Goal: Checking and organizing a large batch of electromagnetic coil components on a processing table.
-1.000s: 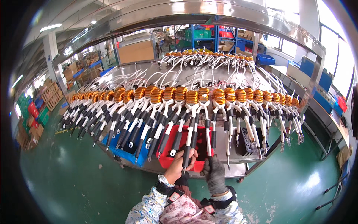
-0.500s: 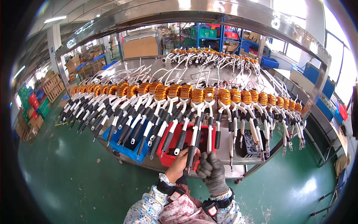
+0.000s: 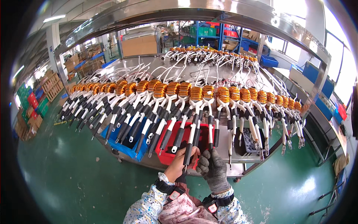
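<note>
**Both hands on one hanging lead**

Bare left hand [image 3: 181, 164] pinches a black-sleeved lead [image 3: 189, 151] dangling from an orange coil [image 3: 196, 93]; the gloved right hand [image 3: 213, 168] closes around the same lead just beside it. Directly behind the grip sits a red bin [image 3: 166, 155], contents hidden. Left of it a blue bin [image 3: 123, 146]; right, a dark tray [image 3: 250, 143] holding small metal parts.

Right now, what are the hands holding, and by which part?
The left hand and gloved right hand both pinch the lower end of one black-sleeved lead hanging from the row of orange coils.
</note>
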`<state>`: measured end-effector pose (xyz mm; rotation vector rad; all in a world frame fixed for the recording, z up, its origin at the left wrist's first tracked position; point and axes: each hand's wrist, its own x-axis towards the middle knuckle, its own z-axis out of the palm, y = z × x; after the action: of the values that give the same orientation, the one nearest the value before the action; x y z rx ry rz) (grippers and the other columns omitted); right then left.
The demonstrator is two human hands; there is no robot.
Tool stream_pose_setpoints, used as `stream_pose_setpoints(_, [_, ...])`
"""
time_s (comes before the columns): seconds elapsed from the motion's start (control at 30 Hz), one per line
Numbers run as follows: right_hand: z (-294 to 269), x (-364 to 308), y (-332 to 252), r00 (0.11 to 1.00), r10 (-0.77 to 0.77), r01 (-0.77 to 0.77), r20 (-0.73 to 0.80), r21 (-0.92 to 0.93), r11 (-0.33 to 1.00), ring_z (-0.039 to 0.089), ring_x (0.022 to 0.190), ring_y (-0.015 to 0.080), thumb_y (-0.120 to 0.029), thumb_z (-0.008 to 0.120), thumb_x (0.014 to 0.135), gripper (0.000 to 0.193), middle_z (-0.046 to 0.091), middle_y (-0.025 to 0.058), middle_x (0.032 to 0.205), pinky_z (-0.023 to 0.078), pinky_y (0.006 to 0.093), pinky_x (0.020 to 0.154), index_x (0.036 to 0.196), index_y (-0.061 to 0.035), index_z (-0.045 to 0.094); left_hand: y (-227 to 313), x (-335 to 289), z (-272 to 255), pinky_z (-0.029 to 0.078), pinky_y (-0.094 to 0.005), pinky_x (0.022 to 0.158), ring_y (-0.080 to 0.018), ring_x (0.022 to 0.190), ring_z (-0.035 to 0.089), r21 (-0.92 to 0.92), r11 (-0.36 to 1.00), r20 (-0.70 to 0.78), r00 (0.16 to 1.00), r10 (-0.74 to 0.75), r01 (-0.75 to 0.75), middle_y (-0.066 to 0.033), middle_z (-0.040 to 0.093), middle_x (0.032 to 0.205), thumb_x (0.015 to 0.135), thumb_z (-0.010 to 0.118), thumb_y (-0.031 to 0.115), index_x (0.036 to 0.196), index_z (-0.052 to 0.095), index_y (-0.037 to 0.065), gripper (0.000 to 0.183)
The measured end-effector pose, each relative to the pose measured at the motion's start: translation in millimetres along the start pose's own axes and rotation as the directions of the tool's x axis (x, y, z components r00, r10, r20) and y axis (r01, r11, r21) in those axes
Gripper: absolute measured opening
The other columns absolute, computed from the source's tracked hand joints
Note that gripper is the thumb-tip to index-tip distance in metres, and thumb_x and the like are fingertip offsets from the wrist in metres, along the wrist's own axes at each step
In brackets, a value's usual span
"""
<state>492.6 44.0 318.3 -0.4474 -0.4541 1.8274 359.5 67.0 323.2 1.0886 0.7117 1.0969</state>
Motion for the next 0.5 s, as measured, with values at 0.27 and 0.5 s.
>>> stream_pose_setpoints(0.27, [-2,0,0,0.998,-0.004,0.005,0.070,-0.017,1.000,0.040,0.054,0.0132,-0.039,0.042,0.089,0.030,0.044,0.0012,0.067,0.038,0.0280,0.058,0.085,-0.0101,0.047,-7,4,-11,0.022,-0.0169,0.037,0.0000,0.046,0.035,-0.049,0.998,0.023,0.999,-0.049,0.050,0.0064,0.040,0.057,0.092,0.041,0.029,0.090,0.054,0.004,0.028])
stream_pose_setpoints(0.5, [-28,-14,1,0.851,-0.410,0.445,0.328,-0.865,0.232,0.052,0.093,0.0163,-0.028,0.074,0.067,0.058,0.056,0.0092,0.096,0.042,0.0302,0.081,0.111,-0.0008,0.048,-26,-13,-7,0.023,-0.0168,0.039,-0.0035,0.049,0.039,-0.092,0.985,0.036,0.989,-0.143,0.146,0.0016,0.047,0.064,0.092,0.036,0.043,0.100,0.052,0.004,0.043])
